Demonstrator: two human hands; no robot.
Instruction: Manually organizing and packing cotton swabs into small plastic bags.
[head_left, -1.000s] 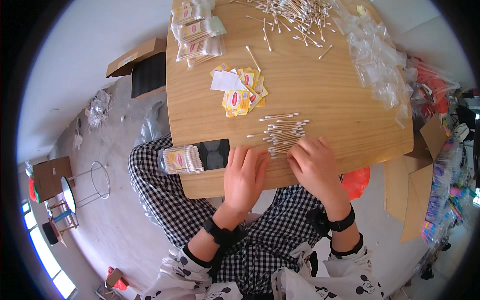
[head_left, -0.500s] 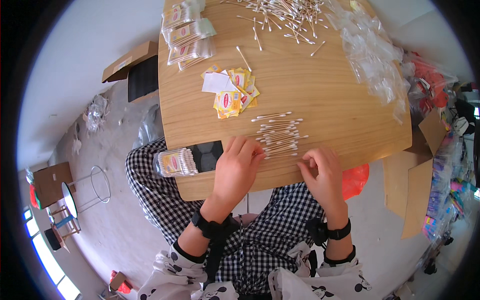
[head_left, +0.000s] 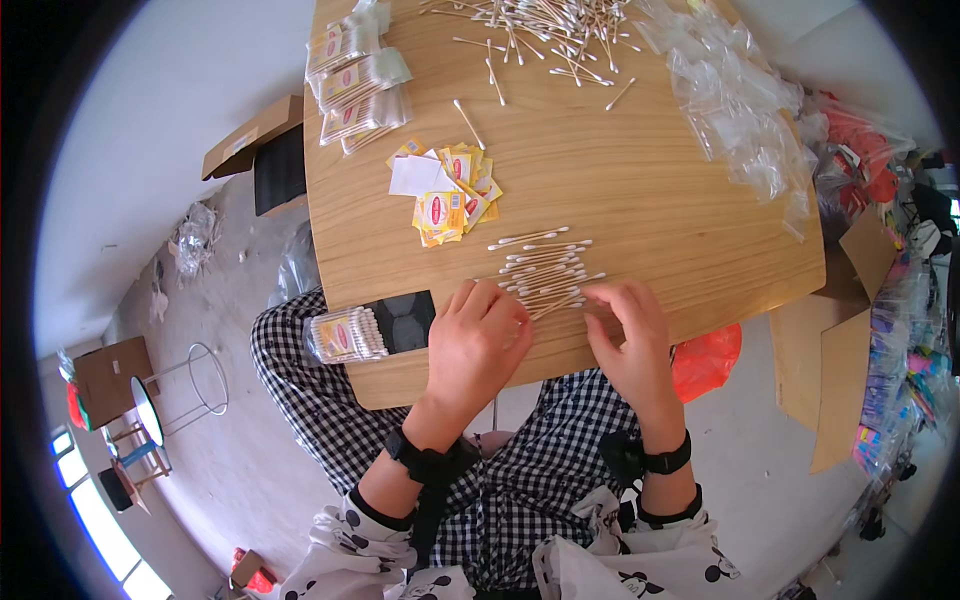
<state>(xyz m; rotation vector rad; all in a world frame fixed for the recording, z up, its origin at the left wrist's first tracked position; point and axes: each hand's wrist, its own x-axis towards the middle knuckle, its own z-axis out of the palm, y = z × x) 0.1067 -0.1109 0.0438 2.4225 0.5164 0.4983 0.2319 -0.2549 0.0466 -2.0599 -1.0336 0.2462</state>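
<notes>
Both hands, left hand (head_left: 478, 342) and right hand (head_left: 628, 335), are gathering loosely, fingers curled, the small row of white-tipped wooden cotton swabs (head_left: 545, 270) at the round wooden table's (head_left: 640, 190) near edge, while several filled clear packets (head_left: 355, 75) are lying finished and a large loose swab pile (head_left: 545, 25) is waiting.

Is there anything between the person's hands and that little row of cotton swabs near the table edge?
Nothing visible. The left hand and right hand already rest at the near end of the cotton swabs, fingertips touching them.

We wear black strap on left wrist (head_left: 425, 462), black watch on right wrist (head_left: 665, 462), white cartoon-print sleeves (head_left: 645, 565), black-white checked trousers (head_left: 520, 480).
</notes>
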